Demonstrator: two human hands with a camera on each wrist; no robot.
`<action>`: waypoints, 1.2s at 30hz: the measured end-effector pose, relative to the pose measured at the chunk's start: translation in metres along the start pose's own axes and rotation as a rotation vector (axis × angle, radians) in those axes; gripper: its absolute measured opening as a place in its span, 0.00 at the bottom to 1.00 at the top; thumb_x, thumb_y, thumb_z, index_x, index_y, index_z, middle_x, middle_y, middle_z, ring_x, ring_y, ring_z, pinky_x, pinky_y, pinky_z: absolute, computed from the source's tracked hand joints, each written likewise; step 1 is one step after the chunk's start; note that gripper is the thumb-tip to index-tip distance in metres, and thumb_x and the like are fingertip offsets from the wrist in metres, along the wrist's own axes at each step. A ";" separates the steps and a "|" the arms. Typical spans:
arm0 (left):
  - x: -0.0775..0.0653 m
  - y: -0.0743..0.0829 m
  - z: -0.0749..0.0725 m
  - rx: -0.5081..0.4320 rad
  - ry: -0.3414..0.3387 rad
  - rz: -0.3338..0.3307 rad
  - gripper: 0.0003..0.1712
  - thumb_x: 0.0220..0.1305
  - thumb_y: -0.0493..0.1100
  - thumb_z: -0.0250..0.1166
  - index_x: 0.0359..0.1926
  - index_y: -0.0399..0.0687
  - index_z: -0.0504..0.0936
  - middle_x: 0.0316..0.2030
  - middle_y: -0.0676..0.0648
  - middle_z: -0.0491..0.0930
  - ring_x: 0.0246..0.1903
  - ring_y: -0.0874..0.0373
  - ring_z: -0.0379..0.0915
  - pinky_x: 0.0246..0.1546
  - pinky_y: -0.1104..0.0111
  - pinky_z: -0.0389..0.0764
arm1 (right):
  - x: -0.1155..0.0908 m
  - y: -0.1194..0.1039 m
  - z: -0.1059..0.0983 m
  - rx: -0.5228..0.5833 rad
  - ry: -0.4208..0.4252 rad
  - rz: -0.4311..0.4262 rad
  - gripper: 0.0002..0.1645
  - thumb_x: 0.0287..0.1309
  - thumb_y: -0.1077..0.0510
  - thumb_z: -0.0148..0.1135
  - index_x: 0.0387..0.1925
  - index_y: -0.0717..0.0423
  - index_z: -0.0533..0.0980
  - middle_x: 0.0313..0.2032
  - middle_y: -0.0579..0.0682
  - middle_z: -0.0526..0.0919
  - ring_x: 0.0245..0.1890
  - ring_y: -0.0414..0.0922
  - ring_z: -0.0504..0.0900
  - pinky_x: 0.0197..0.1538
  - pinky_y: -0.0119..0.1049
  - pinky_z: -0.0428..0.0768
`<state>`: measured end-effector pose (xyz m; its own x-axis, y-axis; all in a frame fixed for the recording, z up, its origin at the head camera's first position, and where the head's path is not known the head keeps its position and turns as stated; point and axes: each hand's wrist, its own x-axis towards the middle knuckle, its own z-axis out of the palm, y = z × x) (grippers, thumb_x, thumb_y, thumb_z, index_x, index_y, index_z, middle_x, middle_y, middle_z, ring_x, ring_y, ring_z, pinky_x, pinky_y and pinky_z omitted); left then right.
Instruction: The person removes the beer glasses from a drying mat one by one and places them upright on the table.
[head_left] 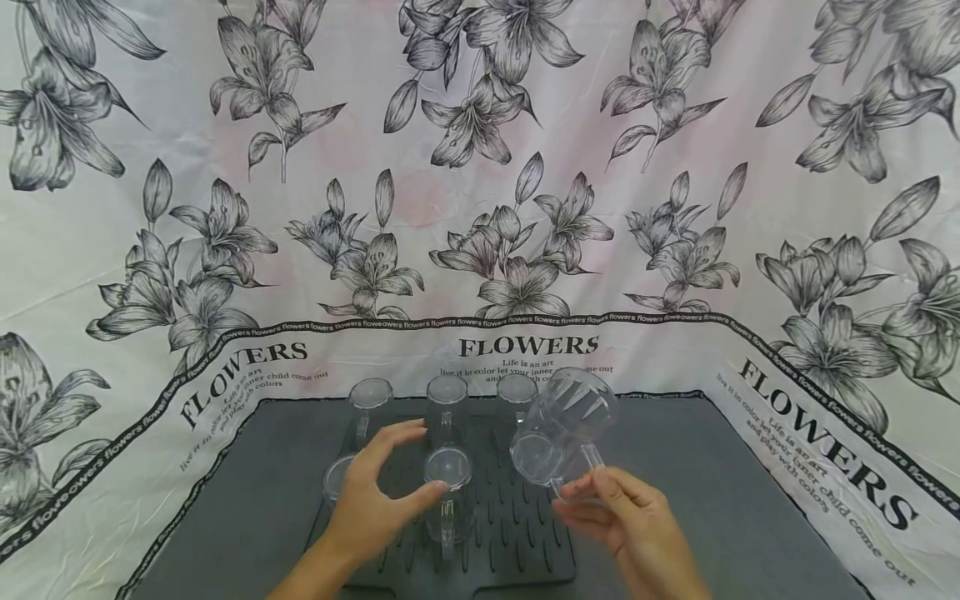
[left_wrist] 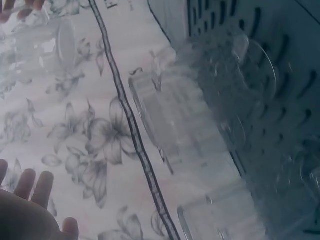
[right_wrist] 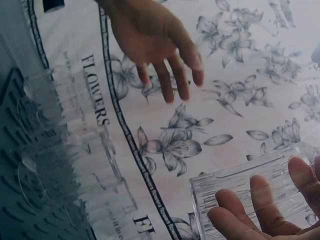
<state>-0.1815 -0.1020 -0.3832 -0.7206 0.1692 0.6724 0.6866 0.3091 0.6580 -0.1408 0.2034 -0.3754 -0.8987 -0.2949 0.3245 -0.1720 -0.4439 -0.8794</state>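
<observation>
My right hand [head_left: 633, 521] grips a clear glass mug [head_left: 558, 429] by its handle. The mug is held up and tilted above the right part of a dark ridged drying mat [head_left: 517, 546]. My left hand [head_left: 378, 487] has its fingers and thumb spread and holds nothing. In the head view it overlaps the mugs at the left of the mat, its thumb tip by the top of a front mug [head_left: 448, 508]. The right wrist view shows the held mug [right_wrist: 240, 192] behind my right fingers, and my empty left hand [right_wrist: 155, 40] beyond.
Several more clear mugs stand upside down on the mat: a back-left mug [head_left: 371, 392], a back-middle mug [head_left: 447, 390], a back-right mug [head_left: 517, 388] and a front-left mug [head_left: 335, 479] partly behind my left hand. A flower-printed cloth [head_left: 480, 250] surrounds the grey table [head_left: 247, 475].
</observation>
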 end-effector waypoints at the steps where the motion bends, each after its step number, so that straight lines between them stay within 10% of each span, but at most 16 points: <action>1: -0.001 -0.001 -0.005 0.011 0.008 0.002 0.32 0.50 0.40 0.76 0.58 0.54 0.76 0.60 0.54 0.72 0.61 0.49 0.65 0.55 0.38 0.64 | 0.000 0.000 -0.002 -0.012 0.014 -0.008 0.18 0.76 0.61 0.40 0.44 0.64 0.78 0.43 0.56 0.82 0.47 0.56 0.82 0.54 0.53 0.74; 18: -0.036 -0.048 -0.087 0.258 0.108 -0.247 0.23 0.53 0.42 0.75 0.51 0.49 0.81 0.60 0.54 0.70 0.63 0.50 0.61 0.56 0.38 0.61 | 0.006 -0.001 -0.029 -0.254 0.311 -0.002 0.25 0.73 0.53 0.49 0.42 0.78 0.72 0.39 0.60 0.81 0.43 0.62 0.82 0.48 0.52 0.78; 36: -0.087 -0.125 -0.110 0.343 0.008 -0.493 0.20 0.56 0.49 0.73 0.46 0.43 0.85 0.61 0.41 0.71 0.62 0.35 0.59 0.53 0.36 0.62 | 0.026 0.008 -0.073 -0.356 0.477 0.072 0.32 0.69 0.45 0.54 0.44 0.77 0.71 0.40 0.61 0.79 0.40 0.53 0.84 0.47 0.44 0.81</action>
<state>-0.1940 -0.2584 -0.4873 -0.9445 -0.0773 0.3193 0.2005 0.6341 0.7468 -0.1950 0.2542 -0.3997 -0.9808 0.1355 0.1404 -0.1548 -0.1019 -0.9827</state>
